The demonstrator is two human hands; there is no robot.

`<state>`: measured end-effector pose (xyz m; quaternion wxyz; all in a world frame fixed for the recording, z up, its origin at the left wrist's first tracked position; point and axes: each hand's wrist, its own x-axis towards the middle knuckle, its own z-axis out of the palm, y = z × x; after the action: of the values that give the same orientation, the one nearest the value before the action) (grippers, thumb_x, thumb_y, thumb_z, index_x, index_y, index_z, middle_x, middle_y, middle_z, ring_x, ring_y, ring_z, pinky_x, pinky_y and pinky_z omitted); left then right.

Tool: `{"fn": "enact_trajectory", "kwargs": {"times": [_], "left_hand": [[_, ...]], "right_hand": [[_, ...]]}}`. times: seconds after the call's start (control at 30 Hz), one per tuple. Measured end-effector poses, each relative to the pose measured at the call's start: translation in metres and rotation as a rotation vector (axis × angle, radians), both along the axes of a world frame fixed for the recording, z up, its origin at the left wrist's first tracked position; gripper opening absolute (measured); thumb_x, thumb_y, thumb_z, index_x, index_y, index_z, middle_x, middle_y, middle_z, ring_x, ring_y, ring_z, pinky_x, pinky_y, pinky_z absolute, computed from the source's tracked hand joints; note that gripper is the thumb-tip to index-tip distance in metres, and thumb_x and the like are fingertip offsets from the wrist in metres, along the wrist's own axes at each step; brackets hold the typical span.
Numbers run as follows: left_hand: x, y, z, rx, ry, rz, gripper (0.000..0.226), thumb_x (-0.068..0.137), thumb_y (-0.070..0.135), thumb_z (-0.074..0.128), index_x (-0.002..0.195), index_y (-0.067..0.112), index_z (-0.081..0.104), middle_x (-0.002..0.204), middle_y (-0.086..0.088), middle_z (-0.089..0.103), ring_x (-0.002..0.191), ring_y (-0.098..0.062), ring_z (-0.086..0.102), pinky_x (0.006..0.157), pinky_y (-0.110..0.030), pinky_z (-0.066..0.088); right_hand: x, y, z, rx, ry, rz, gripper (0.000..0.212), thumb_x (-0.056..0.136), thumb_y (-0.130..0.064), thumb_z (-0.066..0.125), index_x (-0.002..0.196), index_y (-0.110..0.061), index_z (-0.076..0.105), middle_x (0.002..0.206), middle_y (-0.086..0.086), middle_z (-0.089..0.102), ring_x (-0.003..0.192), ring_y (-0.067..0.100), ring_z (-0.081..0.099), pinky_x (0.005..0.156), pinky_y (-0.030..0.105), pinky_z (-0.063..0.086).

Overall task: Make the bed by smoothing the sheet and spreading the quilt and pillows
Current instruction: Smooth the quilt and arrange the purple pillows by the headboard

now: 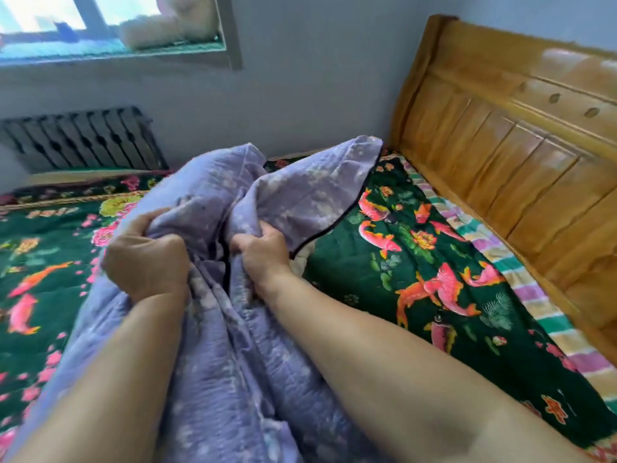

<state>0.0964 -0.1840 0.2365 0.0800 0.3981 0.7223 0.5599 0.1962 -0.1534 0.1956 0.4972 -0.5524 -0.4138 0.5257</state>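
Observation:
A lilac quilt with pale flowers lies bunched in a long heap down the middle of the bed. My left hand grips a fold of it on the left. My right hand grips another fold close beside it. The quilt's far corner sticks up toward the wall, with a dark zip edge along its right side. Under it lies a dark green sheet printed with pink fish and flowers, fairly flat. No pillow is in view.
A wooden headboard runs along the right side, with a striped underlay showing at its foot. A dark radiator stands on the far wall below a window sill holding a plush toy.

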Motion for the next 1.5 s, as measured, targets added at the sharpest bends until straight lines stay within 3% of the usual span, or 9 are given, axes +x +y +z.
{"fn": "enact_trajectory", "kwargs": {"times": [0.13,0.27,0.37,0.5,0.67,1.03,1.17,1.27,1.5], "left_hand": [[-0.022,0.022,-0.005,0.051,0.14,0.009,0.042,0.074,0.019,0.046,0.107,0.018,0.072,0.101,-0.018,0.071,0.099,-0.033,0.063,0.087,-0.03,0.045],[-0.008,0.043,-0.044,-0.294,0.309,-0.087,0.044,0.08,0.019,0.051,0.122,0.022,0.061,0.121,-0.024,0.05,0.116,-0.038,0.045,0.103,-0.045,0.036],[0.03,0.042,-0.087,-0.569,0.4,-0.257,0.043,0.083,0.016,0.06,0.125,0.021,0.059,0.132,-0.018,0.04,0.126,-0.036,0.034,0.106,-0.047,0.026],[0.086,0.032,-0.139,-0.791,0.515,-0.489,0.046,0.081,0.023,0.065,0.127,0.025,0.058,0.133,-0.012,0.045,0.126,-0.032,0.04,0.105,-0.044,0.033],[0.166,0.023,-0.18,-0.903,0.558,-0.704,0.043,0.086,0.026,0.057,0.129,0.031,0.056,0.133,-0.006,0.047,0.123,-0.029,0.048,0.102,-0.04,0.038],[0.373,0.023,-0.306,-1.058,0.402,-0.999,0.046,0.084,0.028,0.062,0.129,0.028,0.056,0.135,-0.004,0.044,0.12,-0.027,0.049,0.097,-0.041,0.046],[0.444,0.029,-0.355,-1.215,0.488,-1.139,0.071,0.083,0.038,0.064,0.145,0.033,0.031,0.155,-0.016,0.015,0.143,-0.031,0.019,0.115,-0.038,0.025],[0.487,0.038,-0.387,-1.274,0.612,-1.191,0.089,0.079,0.048,0.067,0.15,0.036,0.014,0.158,-0.017,-0.001,0.146,-0.035,-0.003,0.119,-0.042,0.006],[0.542,0.043,-0.432,-1.42,0.668,-1.001,0.117,0.063,0.048,0.081,0.143,0.054,-0.005,0.15,-0.013,-0.034,0.138,-0.05,-0.016,0.105,-0.064,0.029]], "right_hand": [[-0.015,0.033,-0.011,0.065,-0.1,0.028,0.026,0.06,-0.023,0.054,0.082,-0.015,0.065,0.076,0.002,0.062,0.074,0.018,0.052,0.077,0.04,0.05],[0.01,0.052,-0.053,-0.037,-0.315,0.17,0.05,0.085,-0.014,0.058,0.135,-0.018,0.054,0.13,0.008,0.061,0.117,0.022,0.057,0.103,0.034,0.044],[0.05,0.039,-0.094,-0.179,-0.479,0.25,0.045,0.083,-0.014,0.06,0.128,-0.012,0.059,0.125,0.014,0.063,0.113,0.027,0.059,0.099,0.037,0.046],[0.118,-0.004,-0.132,-0.399,-0.574,0.319,0.038,0.086,-0.017,0.059,0.124,-0.013,0.062,0.116,0.007,0.066,0.097,0.019,0.061,0.081,0.024,0.047],[0.212,-0.038,-0.167,-0.515,-0.74,0.322,0.043,0.09,-0.025,0.056,0.132,-0.021,0.055,0.143,0.007,0.048,0.121,0.027,0.053,0.095,0.028,0.043],[0.446,-0.042,-0.284,-0.626,-1.094,0.336,0.052,0.092,-0.018,0.044,0.142,-0.031,0.038,0.154,0.0,0.026,0.14,0.026,0.025,0.111,0.04,0.031],[0.499,-0.027,-0.33,-0.729,-1.185,0.403,0.065,0.093,-0.011,0.043,0.148,-0.038,0.019,0.16,-0.001,-0.004,0.147,0.03,-0.005,0.11,0.059,0.019],[0.538,-0.016,-0.362,-0.705,-1.188,0.528,0.062,0.098,-0.024,0.041,0.147,-0.046,0.01,0.159,-0.01,-0.017,0.145,0.032,-0.02,0.104,0.073,0.011],[0.617,0.027,-0.381,-0.768,-1.102,0.364,0.071,0.098,-0.025,0.044,0.148,-0.048,-0.001,0.156,-0.014,-0.023,0.146,0.018,-0.02,0.099,0.078,0.019]]}}
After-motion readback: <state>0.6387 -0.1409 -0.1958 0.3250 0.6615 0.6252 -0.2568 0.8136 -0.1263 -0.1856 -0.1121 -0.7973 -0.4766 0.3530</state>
